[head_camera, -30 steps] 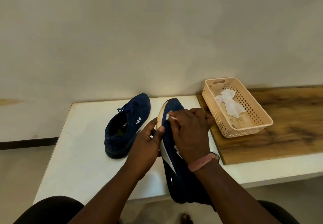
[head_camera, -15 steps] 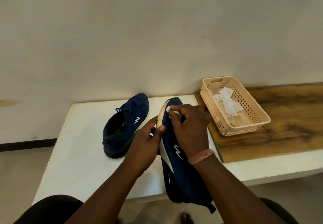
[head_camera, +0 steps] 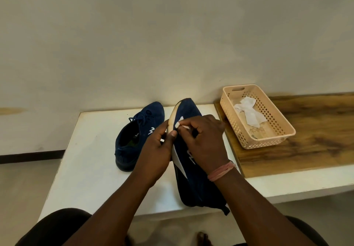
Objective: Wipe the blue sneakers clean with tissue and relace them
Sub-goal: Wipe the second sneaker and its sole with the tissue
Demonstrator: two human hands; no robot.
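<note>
A blue sneaker [head_camera: 188, 111] is tipped on its side over the white table [head_camera: 90, 161], toe away from me, its pale sole edge facing left. My left hand [head_camera: 156, 150] grips it by the sole edge, thumb on the upper. My right hand [head_camera: 204, 140] pinches a small wad of white tissue [head_camera: 177, 124] against the upper near the sole. The second blue sneaker [head_camera: 138, 136], laced, sits upright on the table to the left.
A peach perforated basket [head_camera: 275, 136] holding crumpled white tissue [head_camera: 249, 113] stands on a wooden board [head_camera: 316, 130] at the right. A plain wall runs behind the table. My knees show below the table's front edge.
My right hand with the tissue has slid back and forth along the upper near the toe. The left hand keeps its grip on the sole edge; the other sneaker has not moved.
</note>
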